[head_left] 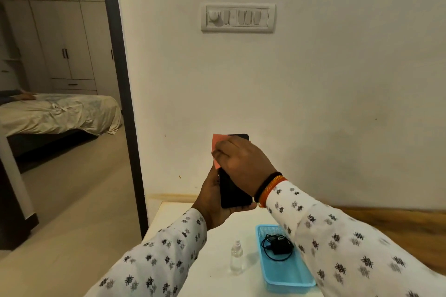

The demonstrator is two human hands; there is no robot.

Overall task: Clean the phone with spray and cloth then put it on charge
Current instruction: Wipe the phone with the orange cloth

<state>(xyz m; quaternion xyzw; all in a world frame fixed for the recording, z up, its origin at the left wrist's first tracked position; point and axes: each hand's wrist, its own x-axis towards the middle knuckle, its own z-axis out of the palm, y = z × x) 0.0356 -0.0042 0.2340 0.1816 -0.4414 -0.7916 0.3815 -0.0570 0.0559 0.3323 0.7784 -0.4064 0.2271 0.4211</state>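
Black slab phone (233,190) held upright above the white worktop (217,248), wiped with a pink cloth (215,149).

Left hand (212,202) grip clamped on phone's lower end; right hand (241,159) pressed on cloth against screen. Clear spray bottle (236,258) stood beside blue plastic basket (287,279) where black charger (277,246) is coiled.

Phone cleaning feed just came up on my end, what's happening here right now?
A person holds the black phone upright in the left hand and presses a pink cloth against its upper part with the right hand. The small spray bottle stands on the white table. The black charger lies coiled in the blue tray, not connected to the phone.
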